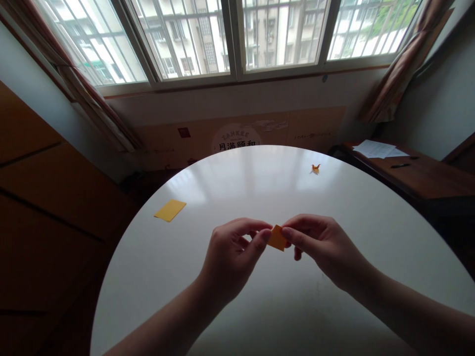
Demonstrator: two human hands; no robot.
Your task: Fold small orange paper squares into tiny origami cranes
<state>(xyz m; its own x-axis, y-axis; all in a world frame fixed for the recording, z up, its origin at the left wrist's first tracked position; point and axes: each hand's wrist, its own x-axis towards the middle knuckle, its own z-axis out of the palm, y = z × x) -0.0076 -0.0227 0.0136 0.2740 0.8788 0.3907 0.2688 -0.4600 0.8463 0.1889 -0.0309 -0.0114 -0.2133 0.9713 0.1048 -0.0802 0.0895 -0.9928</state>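
Observation:
Between my two hands, above the white table, is a small folded piece of orange paper (276, 239). My left hand (237, 254) pinches its left edge between thumb and fingers. On the other side, my right hand (321, 242) grips the upper right edge, thumb on top and some fingertips hidden behind the paper. A yellow sheet of paper (170, 210) lies flat on the table to the left of my left hand. Farther off, near the table's back right, sits a small folded orange paper figure (315, 169).
The round white table (256, 188) fills the foreground. Papers (374, 148) and a pen (401, 165) lie on a brown wooden desk (438, 178) at the right. A printed cardboard panel (311, 131) stands behind the table, under the barred windows. A wooden cabinet (44, 212) is at the left.

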